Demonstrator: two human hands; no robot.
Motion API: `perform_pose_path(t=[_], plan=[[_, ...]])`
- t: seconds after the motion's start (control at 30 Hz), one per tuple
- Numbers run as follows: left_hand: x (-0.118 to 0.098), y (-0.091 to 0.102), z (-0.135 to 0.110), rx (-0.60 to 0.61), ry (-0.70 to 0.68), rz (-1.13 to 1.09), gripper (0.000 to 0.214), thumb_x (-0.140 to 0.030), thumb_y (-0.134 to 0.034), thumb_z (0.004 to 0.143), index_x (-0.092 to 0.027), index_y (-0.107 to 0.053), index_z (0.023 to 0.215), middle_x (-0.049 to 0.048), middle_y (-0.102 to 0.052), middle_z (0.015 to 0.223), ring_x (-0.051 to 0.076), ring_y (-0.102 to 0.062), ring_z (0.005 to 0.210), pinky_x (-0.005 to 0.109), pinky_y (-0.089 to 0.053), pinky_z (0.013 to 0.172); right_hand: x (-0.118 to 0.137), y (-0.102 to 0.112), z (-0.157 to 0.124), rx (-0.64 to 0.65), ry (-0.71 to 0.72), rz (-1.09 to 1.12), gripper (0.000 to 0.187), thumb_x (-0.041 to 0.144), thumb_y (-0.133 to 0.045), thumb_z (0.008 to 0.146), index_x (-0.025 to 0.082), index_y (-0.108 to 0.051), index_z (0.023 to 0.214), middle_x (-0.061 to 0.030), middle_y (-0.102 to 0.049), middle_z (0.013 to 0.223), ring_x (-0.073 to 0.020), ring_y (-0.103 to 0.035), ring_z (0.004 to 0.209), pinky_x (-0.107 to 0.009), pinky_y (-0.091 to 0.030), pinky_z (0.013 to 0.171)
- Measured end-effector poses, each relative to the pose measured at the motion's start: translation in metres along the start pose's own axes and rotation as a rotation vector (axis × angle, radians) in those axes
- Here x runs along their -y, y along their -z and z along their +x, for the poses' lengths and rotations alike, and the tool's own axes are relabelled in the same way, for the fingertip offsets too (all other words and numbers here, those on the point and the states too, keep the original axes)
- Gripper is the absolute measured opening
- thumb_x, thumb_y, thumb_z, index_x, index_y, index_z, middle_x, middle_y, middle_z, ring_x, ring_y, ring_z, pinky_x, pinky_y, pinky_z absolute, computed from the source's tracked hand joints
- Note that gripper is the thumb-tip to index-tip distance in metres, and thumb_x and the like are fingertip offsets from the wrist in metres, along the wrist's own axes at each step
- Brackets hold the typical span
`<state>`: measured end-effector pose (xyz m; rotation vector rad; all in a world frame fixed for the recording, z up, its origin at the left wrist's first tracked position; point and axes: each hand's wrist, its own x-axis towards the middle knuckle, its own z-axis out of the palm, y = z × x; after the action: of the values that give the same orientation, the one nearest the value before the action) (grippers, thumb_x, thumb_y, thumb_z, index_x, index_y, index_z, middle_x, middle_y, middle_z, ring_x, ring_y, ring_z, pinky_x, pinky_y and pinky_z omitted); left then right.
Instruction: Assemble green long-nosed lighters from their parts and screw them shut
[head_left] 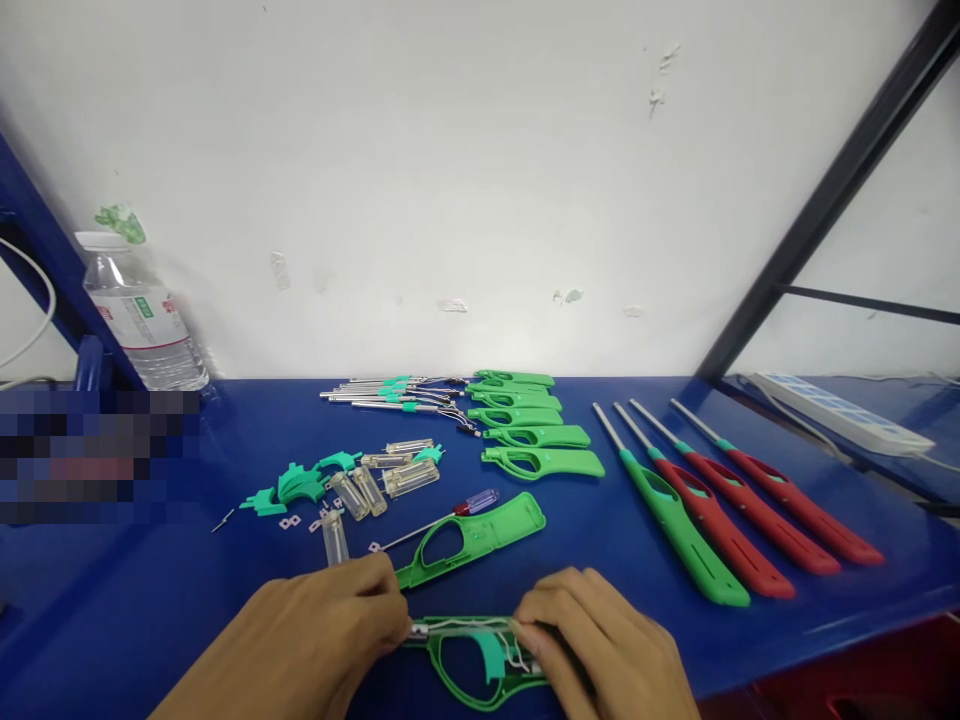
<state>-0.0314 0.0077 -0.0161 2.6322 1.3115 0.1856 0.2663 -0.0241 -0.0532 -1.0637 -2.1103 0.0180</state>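
My left hand (315, 640) pinches the front end of an open green lighter half-shell (469, 660) lying at the table's near edge, with a teal trigger and thin wires inside it. My right hand (600, 650) is closed over the shell's rear part, fingers pressing on the wires. Just beyond lies a second empty green half-shell (480, 535) and a small screwdriver (442, 520) with a red and clear handle.
Several green shells (525, 425), metal tubes (390, 395), clear fuel tanks (382, 480) and teal triggers (300, 485) lie mid-table. Finished green and red lighters (720, 510) lie right. A water bottle (142, 320) stands back left, a power strip (840, 410) back right.
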Motion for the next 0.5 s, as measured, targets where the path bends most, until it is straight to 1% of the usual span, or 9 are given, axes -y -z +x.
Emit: perform_pose_path(t=[0.1, 0.27, 0.5], plan=[[0.0005, -0.0045, 0.0008, -0.006, 0.036, 0.000, 0.035, -0.012, -0.042, 0.099, -0.031, -0.067, 0.083, -0.0042, -0.077, 0.096, 0.017, -0.073, 0.069, 0.032, -0.039, 0.061, -0.0002, -0.0003, 0.0009, -0.003, 0.007, -0.007, 0.017, 0.025, -0.056, 0.119, 0.028, -0.069, 0.109, 0.0027, -0.077, 0.094, -0.0151, -0.074, 0.076, -0.027, -0.054, 0.074], [-0.0014, -0.0067, 0.0024, 0.021, 0.087, -0.012, 0.034, -0.013, -0.043, 0.097, -0.031, -0.069, 0.085, -0.0039, -0.077, 0.098, 0.019, -0.074, 0.074, 0.030, -0.044, 0.064, -0.0007, -0.0012, 0.0021, -0.020, 0.013, -0.023, 0.020, 0.027, -0.054, 0.120, 0.027, -0.070, 0.108, 0.0013, -0.078, 0.092, -0.0155, -0.074, 0.074, -0.026, -0.054, 0.070], [-0.0020, -0.0061, 0.0028, 0.047, 0.090, -0.023, 0.035, -0.013, -0.041, 0.100, -0.030, -0.068, 0.087, -0.0024, -0.078, 0.102, 0.020, -0.075, 0.078, 0.029, -0.047, 0.067, -0.0014, -0.0011, 0.0024, -0.022, 0.020, -0.028, 0.020, 0.026, -0.055, 0.120, 0.027, -0.071, 0.108, 0.0009, -0.078, 0.092, -0.0158, -0.075, 0.075, -0.025, -0.055, 0.069]])
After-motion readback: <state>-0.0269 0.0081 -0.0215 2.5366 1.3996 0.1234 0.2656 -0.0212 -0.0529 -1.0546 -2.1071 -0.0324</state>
